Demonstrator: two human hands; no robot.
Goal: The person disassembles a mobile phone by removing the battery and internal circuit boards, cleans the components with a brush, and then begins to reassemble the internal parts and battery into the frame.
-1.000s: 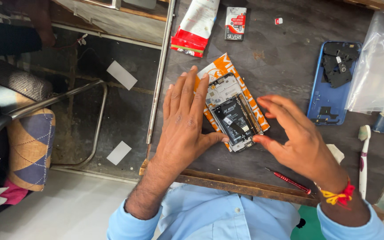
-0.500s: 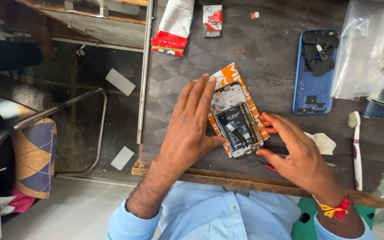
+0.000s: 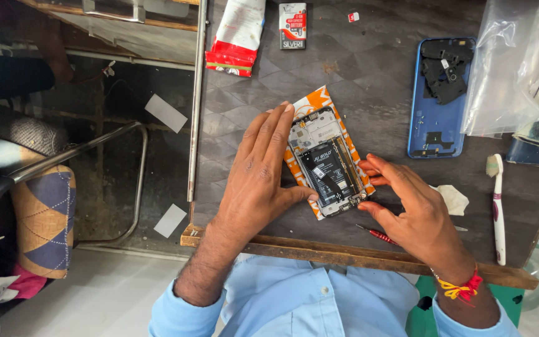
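Observation:
An opened phone, back cover off with its black battery showing, lies on an orange and white card on the dark table. My left hand lies flat along the phone's left side, fingers straight, thumb at its lower left corner. My right hand touches the phone's right edge and lower right corner with its fingertips. A red-handled screwdriver lies on the table just under my right hand.
A blue phone back cover with black parts on it lies at the right, next to a clear plastic bag. A toothbrush and a white wad lie at the right. A red and white packet and a small box lie at the back. A chair stands at the left.
My right hand has shifted from the phone's right side down to its lower right corner. My left hand has stayed flat against the phone. The view has drifted.

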